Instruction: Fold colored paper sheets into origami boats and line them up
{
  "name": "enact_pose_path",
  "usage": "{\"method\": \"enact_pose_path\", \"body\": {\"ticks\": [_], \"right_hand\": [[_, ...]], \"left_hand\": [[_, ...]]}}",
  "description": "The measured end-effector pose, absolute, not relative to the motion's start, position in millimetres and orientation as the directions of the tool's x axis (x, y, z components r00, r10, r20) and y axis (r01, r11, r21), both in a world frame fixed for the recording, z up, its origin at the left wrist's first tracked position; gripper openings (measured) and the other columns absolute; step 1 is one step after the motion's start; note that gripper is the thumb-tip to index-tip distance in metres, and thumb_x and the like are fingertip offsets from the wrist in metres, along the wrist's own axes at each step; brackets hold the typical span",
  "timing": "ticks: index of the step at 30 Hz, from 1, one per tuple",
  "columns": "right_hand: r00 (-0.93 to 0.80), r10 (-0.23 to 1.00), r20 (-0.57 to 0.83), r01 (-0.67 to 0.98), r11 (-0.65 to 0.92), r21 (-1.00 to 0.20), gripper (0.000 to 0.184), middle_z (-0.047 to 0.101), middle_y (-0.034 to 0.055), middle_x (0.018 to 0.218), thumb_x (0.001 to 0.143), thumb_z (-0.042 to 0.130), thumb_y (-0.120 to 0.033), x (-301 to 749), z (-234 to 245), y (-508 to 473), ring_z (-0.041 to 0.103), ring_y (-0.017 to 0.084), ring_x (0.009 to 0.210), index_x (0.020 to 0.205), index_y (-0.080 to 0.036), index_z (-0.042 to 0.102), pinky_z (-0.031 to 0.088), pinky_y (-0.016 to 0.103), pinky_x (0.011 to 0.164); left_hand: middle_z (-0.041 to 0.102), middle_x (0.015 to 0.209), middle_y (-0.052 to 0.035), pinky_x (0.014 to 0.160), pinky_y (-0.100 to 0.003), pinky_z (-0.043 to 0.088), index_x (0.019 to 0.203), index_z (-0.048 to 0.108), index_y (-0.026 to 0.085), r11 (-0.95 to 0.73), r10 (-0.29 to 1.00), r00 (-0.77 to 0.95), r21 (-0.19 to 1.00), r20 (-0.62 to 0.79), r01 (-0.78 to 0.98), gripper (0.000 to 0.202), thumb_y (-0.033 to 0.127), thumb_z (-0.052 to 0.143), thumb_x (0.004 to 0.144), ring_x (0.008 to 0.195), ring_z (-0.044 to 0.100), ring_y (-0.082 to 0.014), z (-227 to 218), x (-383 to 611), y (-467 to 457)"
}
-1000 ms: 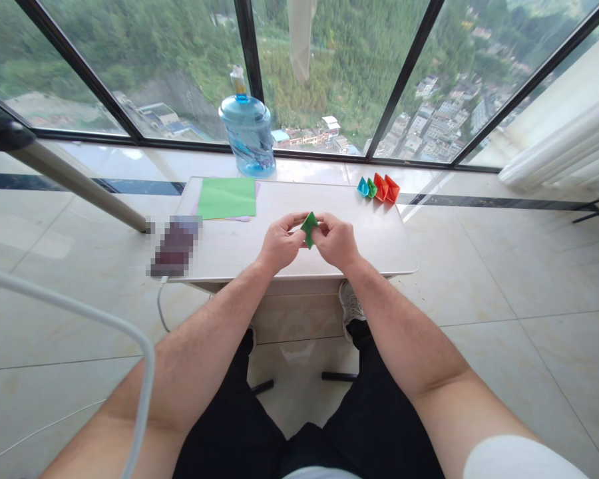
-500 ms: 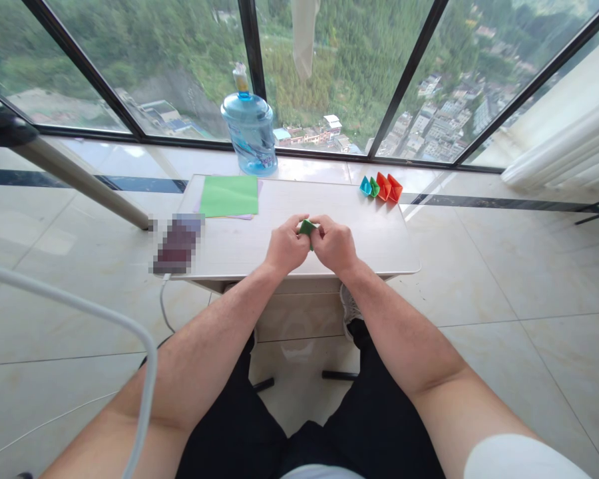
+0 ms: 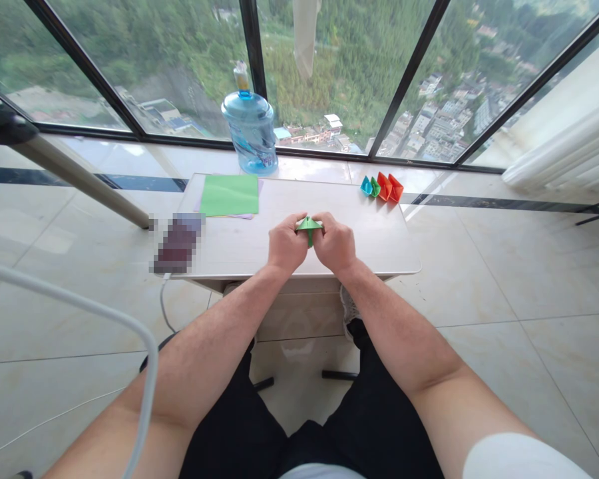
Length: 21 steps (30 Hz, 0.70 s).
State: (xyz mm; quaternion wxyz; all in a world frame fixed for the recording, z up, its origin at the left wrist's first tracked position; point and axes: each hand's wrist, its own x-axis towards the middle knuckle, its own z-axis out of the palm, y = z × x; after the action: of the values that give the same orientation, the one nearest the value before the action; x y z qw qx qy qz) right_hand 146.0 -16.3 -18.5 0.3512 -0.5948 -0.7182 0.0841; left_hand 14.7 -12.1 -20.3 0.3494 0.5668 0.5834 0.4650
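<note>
A small folded green paper piece (image 3: 309, 226) is pinched between both hands over the middle of a small white table (image 3: 379, 233). My left hand (image 3: 286, 245) grips its left side with curled fingers. My right hand (image 3: 334, 243) grips its right side the same way. The two hands touch each other, knuckles up. Most of the paper is hidden behind the fingers.
A stack of coloured sheets, green on top (image 3: 229, 195), lies at the table's back left. Several folded paper boats (image 3: 382, 187) stand at the back right corner. A blurred dark object (image 3: 176, 245) lies at the left edge. A blue water jug (image 3: 251, 133) stands by the window.
Both hands have drawn closer together around the green paper. Its shape has changed from an upright pointed piece to a wider, flatter form between the fingertips.
</note>
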Motion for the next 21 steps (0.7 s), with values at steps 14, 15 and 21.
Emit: {"method": "enact_pose_path", "body": {"ticks": [14, 15, 21], "right_hand": [[0.078, 0.904, 0.420, 0.465, 0.339, -0.818, 0.018, 0.075, -0.0005, 0.080, 0.090, 0.054, -0.030, 150, -22, -14, 0.068, 0.016, 0.066, 0.105, -0.025, 0.063, 0.054, 0.028, 0.069], [0.076, 0.899, 0.431, 0.494, 0.342, -0.800, 0.019, 0.076, -0.0002, 0.082, 0.088, 0.057, -0.029, 150, -22, -14, 0.068, 0.017, 0.067, 0.106, -0.025, 0.062, 0.054, 0.029, 0.070], [0.063, 0.885, 0.462, 0.678, 0.301, -0.671, 0.022, 0.076, 0.0010, 0.084, 0.084, 0.057, -0.021, 148, -21, -16, 0.068, 0.020, 0.071, 0.104, -0.026, 0.062, 0.050, 0.030, 0.071]], "left_hand": [[0.078, 0.090, -0.0045, 0.070, -0.033, 0.063, 0.118, 0.070, 0.017, -0.106, 0.989, -0.110, 0.994, 0.102, -0.032, 0.044, 0.031, 0.069, 0.077, 0.072, 0.071, -0.0171, -15, 16, -12], [0.079, 0.091, -0.0041, 0.071, -0.032, 0.062, 0.119, 0.071, 0.018, -0.126, 0.986, -0.108, 0.992, 0.128, 0.025, 0.044, 0.029, 0.069, 0.077, 0.071, 0.070, -0.0168, -15, 16, -13], [0.079, 0.090, -0.0030, 0.080, -0.032, 0.057, 0.124, 0.072, 0.021, -0.163, 0.969, -0.125, 0.933, 0.213, 0.321, 0.045, 0.021, 0.065, 0.080, 0.080, 0.073, -0.0205, -16, 20, -21]]}}
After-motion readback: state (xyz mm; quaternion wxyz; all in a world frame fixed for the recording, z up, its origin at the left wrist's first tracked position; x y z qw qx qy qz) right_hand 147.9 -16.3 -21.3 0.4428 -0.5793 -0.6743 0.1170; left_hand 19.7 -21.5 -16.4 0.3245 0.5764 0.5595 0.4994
